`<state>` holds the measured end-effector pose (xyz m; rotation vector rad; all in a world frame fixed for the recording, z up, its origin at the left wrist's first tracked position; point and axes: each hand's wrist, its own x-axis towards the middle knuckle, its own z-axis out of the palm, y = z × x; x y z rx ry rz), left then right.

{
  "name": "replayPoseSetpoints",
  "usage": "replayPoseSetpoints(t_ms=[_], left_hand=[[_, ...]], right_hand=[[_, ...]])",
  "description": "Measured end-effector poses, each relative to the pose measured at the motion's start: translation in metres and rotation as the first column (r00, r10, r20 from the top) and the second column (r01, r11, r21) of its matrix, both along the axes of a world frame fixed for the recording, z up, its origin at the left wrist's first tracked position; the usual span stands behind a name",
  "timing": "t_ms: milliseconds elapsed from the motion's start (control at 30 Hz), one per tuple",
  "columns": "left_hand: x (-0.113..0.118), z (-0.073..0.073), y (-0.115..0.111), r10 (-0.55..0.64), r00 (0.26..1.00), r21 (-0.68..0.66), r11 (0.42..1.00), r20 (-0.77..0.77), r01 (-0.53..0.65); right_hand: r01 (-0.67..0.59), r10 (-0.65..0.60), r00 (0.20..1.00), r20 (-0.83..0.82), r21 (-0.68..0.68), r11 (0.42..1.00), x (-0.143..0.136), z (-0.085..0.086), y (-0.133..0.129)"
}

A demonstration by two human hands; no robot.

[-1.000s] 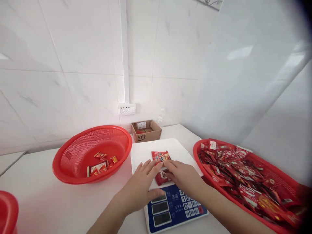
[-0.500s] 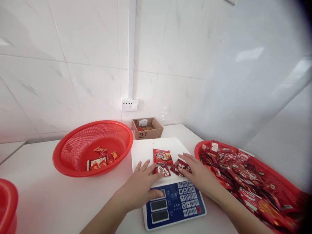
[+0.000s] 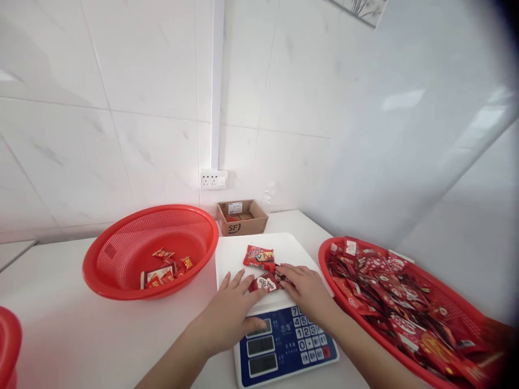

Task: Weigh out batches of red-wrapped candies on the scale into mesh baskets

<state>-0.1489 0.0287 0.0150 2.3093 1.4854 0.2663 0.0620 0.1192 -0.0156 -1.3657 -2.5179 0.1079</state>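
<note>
We see the right hand [image 3: 306, 292] low over the plate of the white electronic scale with a blue key panel [image 3: 231, 248], its fingers bent down over a small dark-red foil packet [image 3: 279, 276]; we cannot tell whether they pinch it or only press on it. The left hand [image 3: 229, 310] is spread on the scale's left side, its thumb over the displays and its index finger at the near edge of a maroon foil packet with a white patch [image 3: 266, 282]. That packet lies on the scale's plate between the two hands, its long axis running roughly left to right, so we judge both hands about equally near it. Farther back on the plate, we see a bright-red pictured foil packet [image 3: 259, 257], lying roughly crosswise. Left of the scale stands a round red plastic basket [image 3: 91, 275]; right of it, a long red plastic basket [image 3: 324, 254] full of packets; behind it, an open brown cardboard box [image 3: 251, 226].
</note>
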Motion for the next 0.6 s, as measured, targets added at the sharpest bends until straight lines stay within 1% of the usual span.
replayPoseSetpoints(t_ms=[100,167,267,333,400,467,533,600], left_hand=[[0.0,0.0,0.0,-0.001,1.0,-0.011,1.0,-0.003,0.001],[-0.001,0.0,0.0,0.001,1.0,-0.013,1.0,-0.003,-0.001],[-0.002,-0.003,0.002,0.009,1.0,0.001,1.0,-0.011,-0.009],[-0.003,-0.005,0.003,0.019,0.999,0.017,1.0,-0.028,-0.019],[-0.004,-0.007,0.005,0.04,0.998,0.04,0.998,-0.047,-0.038],[-0.004,-0.009,0.007,0.065,0.995,0.061,0.996,-0.07,-0.061],[-0.005,-0.011,0.011,0.084,0.993,0.09,0.993,-0.089,-0.076],[-0.007,-0.015,0.015,0.09,0.993,0.15,0.986,-0.078,-0.077]], right_hand=[[0.007,-0.007,1.0,-0.02,-0.011,1.0,-0.001,0.002,0.0],[-0.001,-0.001,0.997,-0.071,-0.027,1.0,0.001,0.002,-0.001],[-0.007,0.001,0.987,-0.16,-0.033,0.999,0.009,0.0,-0.004],[0.003,-0.008,0.982,-0.189,-0.027,1.0,0.019,0.001,-0.009],[0.034,-0.035,0.981,-0.191,-0.005,0.999,0.033,0.006,-0.015],[0.092,-0.085,0.981,-0.175,0.031,0.995,0.053,0.012,-0.02],[0.187,-0.176,0.972,-0.156,0.059,0.981,0.079,0.017,-0.023],[0.315,-0.304,0.943,-0.131,0.067,0.947,0.111,0.021,-0.026]])
